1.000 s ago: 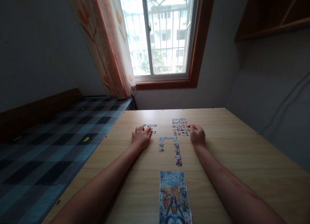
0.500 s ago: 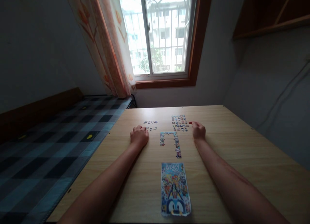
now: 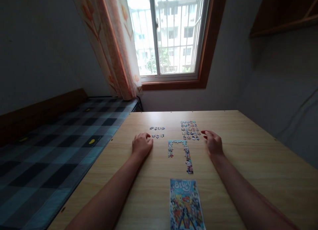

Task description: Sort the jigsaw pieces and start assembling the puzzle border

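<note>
My left hand (image 3: 142, 145) rests on the table with its fingers loosely bent and the thumb apart, holding nothing that shows. Just past its fingertips lie two short rows of loose jigsaw pieces (image 3: 157, 136). On the other side, my right hand (image 3: 214, 142) has thumb and finger apart near the right edge of a block of loose jigsaw pieces (image 3: 189, 130); no piece shows in it. Between the hands is a partly joined jigsaw border (image 3: 188, 157), with a top edge, a short left side and a longer right side. Nearer me lies a colourful picture sheet (image 3: 186, 203), its lower end cut off.
Everything lies on a pale wooden table (image 3: 250, 163). A bed with a checked cover (image 3: 62, 150) stands along the left. Beyond the table are a window (image 3: 174, 34) and a flowered curtain (image 3: 106, 41); a wooden shelf (image 3: 285, 18) hangs at upper right.
The view has tilted and shifted, so the table things sit lower and further right. My right hand's fingers have spread from a more closed, pointing shape. My left hand stays beside the small rows.
</note>
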`<state>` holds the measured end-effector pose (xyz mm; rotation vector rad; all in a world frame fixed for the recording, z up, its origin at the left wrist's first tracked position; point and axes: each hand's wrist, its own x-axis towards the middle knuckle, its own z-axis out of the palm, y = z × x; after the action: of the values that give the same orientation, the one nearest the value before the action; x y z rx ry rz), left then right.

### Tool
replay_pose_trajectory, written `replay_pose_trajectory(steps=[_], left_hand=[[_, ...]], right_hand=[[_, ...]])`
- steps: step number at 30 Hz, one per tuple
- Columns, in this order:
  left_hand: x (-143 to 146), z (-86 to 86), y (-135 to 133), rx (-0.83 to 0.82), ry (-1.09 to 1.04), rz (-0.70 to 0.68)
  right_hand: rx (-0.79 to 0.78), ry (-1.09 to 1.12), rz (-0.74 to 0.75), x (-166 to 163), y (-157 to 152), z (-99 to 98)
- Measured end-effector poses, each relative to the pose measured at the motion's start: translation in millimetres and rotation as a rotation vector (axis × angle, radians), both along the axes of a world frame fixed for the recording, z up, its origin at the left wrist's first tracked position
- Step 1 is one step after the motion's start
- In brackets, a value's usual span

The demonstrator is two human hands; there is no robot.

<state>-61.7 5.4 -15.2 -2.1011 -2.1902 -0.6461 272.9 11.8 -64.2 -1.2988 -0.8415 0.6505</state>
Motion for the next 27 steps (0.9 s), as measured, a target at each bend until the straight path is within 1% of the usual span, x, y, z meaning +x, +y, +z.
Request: replay_pose_trajectory(steps=[4, 8, 11, 15, 20, 27], left_hand=[[-2, -5.0, 6, -0.032, 0.004, -0.041], [0, -9.0, 9, -0.063, 0.043, -0.070], [-1, -10.0, 10, -0.053, 0.025, -0.080], [-7, -9.6, 7, -0.027, -0.066, -0.126], [-14, -7.1, 1, -0.061, -0.159, -0.173], [-11, -2.2, -3, -0.064, -0.146, -0.193]], right_hand=[[-0.052, -0.124, 0.015, -2, -5, 2.7], [-0.055, -0.131, 0.017, -3, -9, 5.4], [-0.058, -0.136, 0.023, -3, -10, 6.2], [-0.062, -0.158, 0.035, -2, -12, 5.5], [-0.072, -0.186, 0.026, 0, -12, 4.2], [-0.074, -0.185, 0.030, -2, -13, 6.9]])
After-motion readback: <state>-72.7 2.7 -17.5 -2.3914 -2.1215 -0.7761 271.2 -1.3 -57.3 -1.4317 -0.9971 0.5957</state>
